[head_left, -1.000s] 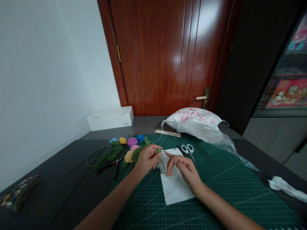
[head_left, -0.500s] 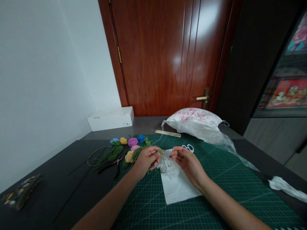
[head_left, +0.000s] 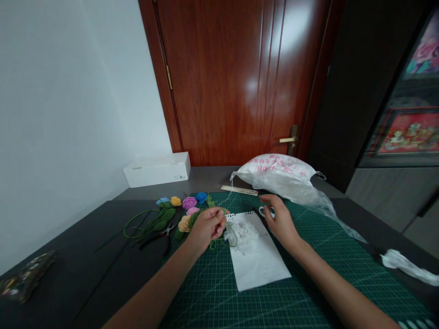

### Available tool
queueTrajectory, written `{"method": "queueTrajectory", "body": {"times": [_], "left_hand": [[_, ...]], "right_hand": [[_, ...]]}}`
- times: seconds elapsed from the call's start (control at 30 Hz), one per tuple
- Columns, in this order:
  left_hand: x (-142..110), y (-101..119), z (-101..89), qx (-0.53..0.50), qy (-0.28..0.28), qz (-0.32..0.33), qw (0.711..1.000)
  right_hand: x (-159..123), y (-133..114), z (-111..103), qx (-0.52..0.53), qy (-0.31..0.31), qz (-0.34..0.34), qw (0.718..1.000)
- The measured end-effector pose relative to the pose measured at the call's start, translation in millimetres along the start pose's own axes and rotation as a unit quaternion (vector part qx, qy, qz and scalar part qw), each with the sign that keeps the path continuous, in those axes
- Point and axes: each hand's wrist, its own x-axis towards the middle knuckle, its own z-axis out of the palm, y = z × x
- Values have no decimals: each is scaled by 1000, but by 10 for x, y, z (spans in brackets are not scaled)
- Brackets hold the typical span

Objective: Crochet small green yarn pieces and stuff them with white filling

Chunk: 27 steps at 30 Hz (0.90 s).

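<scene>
Right hand (head_left: 279,220) shifted to scissors (head_left: 266,211), left hand (head_left: 206,229) pinching drooping wire (head_left: 235,240)

Cutting mat (head_left: 318,269): dark green, white grid lines. On it, white paper sheet (head_left: 257,260). At mat's left edge, crochet roses (head_left: 185,223) in pink, yellow, blue, peach. Beyond mat, white plastic bag (head_left: 277,167), pink print.

The left hand (head_left: 206,230) is closed around a thin green wire (head_left: 232,238), just left of the white paper sheet (head_left: 256,258). The wire's loop curves below the fingers, beside the sheet's left edge. The right hand (head_left: 279,220), fingers open and curled, sits just beyond the sheet's top right corner, directly above the scissors (head_left: 266,211), whose pale handles show beneath it.
</scene>
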Motion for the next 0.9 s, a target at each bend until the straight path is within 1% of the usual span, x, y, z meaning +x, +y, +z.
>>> {"method": "queueTrajectory", "body": {"times": [0.07,0.1,0.23,0.33,0.43,0.5,0.57,0.63,0.67,0.7,0.77,0.83,0.9], "left_hand": [[-31,29,28,-10,-13,3,1000],[-45,43,43,-14,-19,5,1000],[-76,80,88,-25,-41,8,999],[-75,66,96,-24,-57,-3,998],[-51,25,83,-25,-65,-13,997],[-21,0,71,-10,-49,-9,999],[3,-9,63,14,-44,-10,999],[10,-1,61,27,-47,-8,999],[7,8,62,29,-48,-7,998],[1,18,63,30,-46,-5,998],[-12,38,65,26,-43,-4,999],[-23,58,63,5,-48,-6,999],[-36,82,60,-33,-73,-13,997]], "right_hand": [[9,-66,-24,-13,38,-14,999],[8,-106,-31,-14,38,-23,999],[-40,-237,16,1,-39,-54,998],[-102,-277,101,-6,-80,-65,995],[-142,-277,184,-44,-115,-55,991],[-133,-282,218,-81,-155,-51,983],[-98,-316,195,-123,-193,-51,972],[-61,-377,61,-176,-202,-38,963],[-55,-404,-59,-206,-199,-24,958],[-62,-421,-213,-234,-197,-9,952],[-127,-401,-597,-284,-196,22,938],[-263,-304,-1003,-328,-195,52,923],[-454,-154,-1341,-365,-192,81,907]]}}
